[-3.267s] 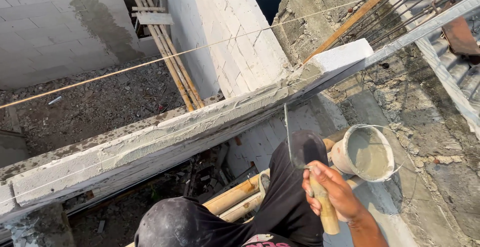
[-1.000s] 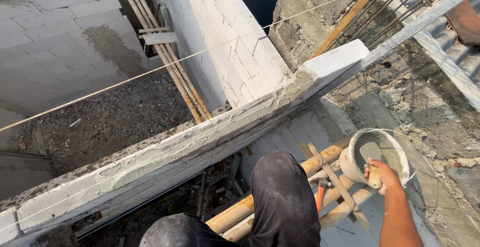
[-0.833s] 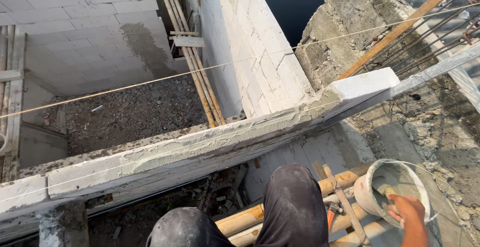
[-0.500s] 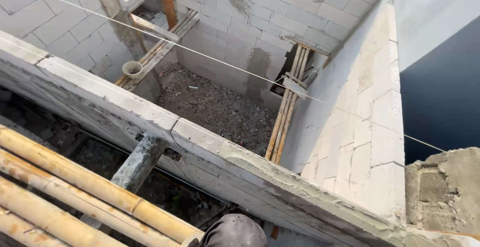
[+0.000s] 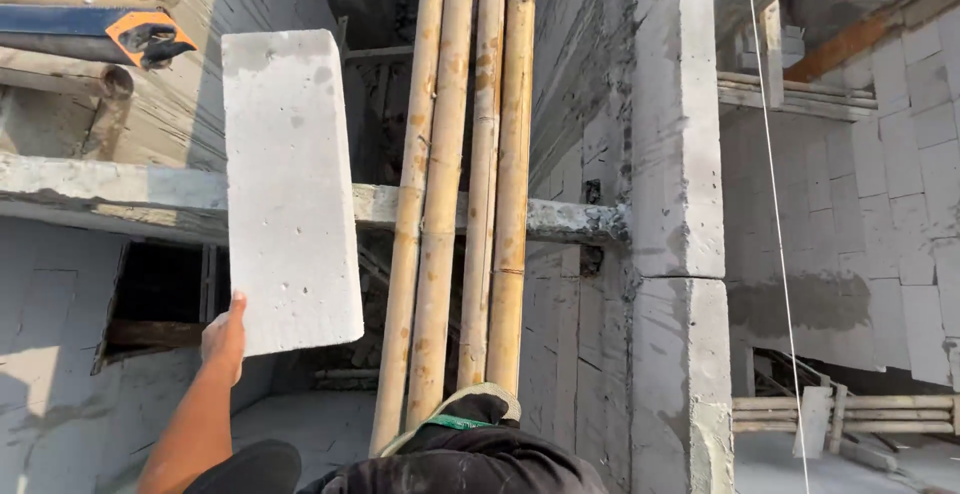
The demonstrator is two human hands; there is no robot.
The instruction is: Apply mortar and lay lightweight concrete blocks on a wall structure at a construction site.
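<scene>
Nearest the camera, a dark trouser leg and a worn shoe (image 5: 462, 409) are seen at the near end of a bundle of four bamboo poles (image 5: 470, 184), on which the person's weight appears to be carried, since open space drops away below on either side. To the near left, the left hand (image 5: 225, 339) is raised with its forearm running up from the bottom edge; its grip is closed on the near left corner of a pale grey building block (image 5: 290, 189), with the thumb laid along the block's near left edge and the fingers hidden behind it. The block is held up lengthwise, its long side running away from the person, just left of the poles, probably so that it can be kept balanced by one hand from its end. The right hand is not in view. Behind the block and under the poles, a mortar-stained concrete beam (image 5: 110, 189) is crossed from left to right; the poles seem to be rested on it for support. To the right, a wall of similar blocks (image 5: 678, 204) is laid in courses, and a taut string line (image 5: 775, 204) is stretched beyond it, apparently as a guide. At the far left, timber ends and a blue bar with an orange tip (image 5: 95, 34) are lodged.
</scene>
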